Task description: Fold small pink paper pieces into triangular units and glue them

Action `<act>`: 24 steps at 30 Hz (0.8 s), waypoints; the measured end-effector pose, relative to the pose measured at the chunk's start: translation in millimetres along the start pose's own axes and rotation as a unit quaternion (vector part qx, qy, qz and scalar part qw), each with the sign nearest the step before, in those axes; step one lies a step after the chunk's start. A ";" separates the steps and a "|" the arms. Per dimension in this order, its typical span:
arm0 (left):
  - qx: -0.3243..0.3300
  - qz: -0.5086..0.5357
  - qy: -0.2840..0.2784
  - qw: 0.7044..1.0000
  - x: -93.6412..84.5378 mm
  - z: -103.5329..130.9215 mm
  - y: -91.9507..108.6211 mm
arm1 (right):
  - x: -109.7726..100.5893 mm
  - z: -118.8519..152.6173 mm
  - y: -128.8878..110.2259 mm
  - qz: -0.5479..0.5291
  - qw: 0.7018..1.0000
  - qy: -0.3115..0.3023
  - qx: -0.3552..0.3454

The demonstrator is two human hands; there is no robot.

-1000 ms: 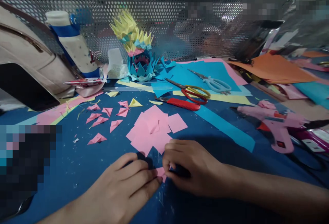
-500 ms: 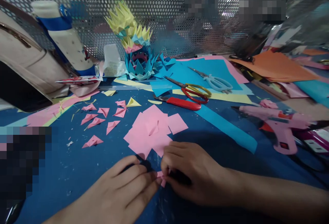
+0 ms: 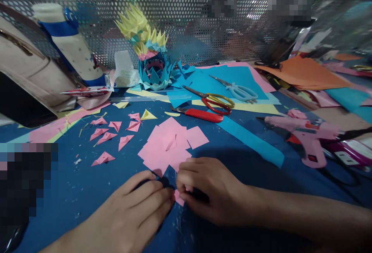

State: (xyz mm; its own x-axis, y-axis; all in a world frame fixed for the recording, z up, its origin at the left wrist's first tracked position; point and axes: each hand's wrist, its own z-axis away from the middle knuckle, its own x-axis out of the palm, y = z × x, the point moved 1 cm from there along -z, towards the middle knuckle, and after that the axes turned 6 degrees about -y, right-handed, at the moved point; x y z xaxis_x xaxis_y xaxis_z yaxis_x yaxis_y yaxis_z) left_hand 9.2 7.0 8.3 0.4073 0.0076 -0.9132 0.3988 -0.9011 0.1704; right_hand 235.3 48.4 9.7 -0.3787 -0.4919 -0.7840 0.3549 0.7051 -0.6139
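Between my two hands, near the front of the blue table, is a small pink paper piece (image 3: 178, 198), partly folded and mostly covered by fingers. My right hand (image 3: 213, 191) is closed, pinching it with thumb and curled forefinger. My left hand (image 3: 138, 206) has its fingers together, the tips gripping the paper's left edge; its thumb is hidden. Just beyond my hands lies a spread of pink paper squares (image 3: 164, 148). To the left of it rest several small folded pink triangles (image 3: 106, 138) and a yellow folded triangle (image 3: 147, 114).
Red-handled cutter (image 3: 205, 115), red-and-yellow scissors (image 3: 217, 102) and light-blue scissors (image 3: 242, 92) lie beyond, over blue sheets (image 3: 200, 86). A pink glue gun (image 3: 308, 135) is at right. Behind stand a yellow-and-blue paper model (image 3: 154, 71) and a white bottle (image 3: 72, 51).
My left fingertips have drawn slightly left, and the pink piece between my hands has turned, showing a broader face. The whole view has shifted a little.
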 end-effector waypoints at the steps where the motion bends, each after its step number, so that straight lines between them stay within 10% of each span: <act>1: -0.005 0.001 0.000 1.000 0.9 -0.1 -0.7 | 0.4 0.0 0.0 0.001 1.000 -0.002 0.001; 24: 0.030 -0.076 -0.035 0.996 -6.4 0.5 5.0 | 4.0 1.2 -0.5 0.072 0.997 0.011 -0.015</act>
State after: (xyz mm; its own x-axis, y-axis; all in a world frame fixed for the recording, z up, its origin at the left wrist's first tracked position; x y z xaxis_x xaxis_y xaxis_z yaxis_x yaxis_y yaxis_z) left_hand 8.1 2.3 14.9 0.2865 0.1170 -0.9509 0.4009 -0.9161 0.0081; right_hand 234.6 45.5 6.7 -0.3437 -0.3739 -0.8614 0.3815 0.7827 -0.4919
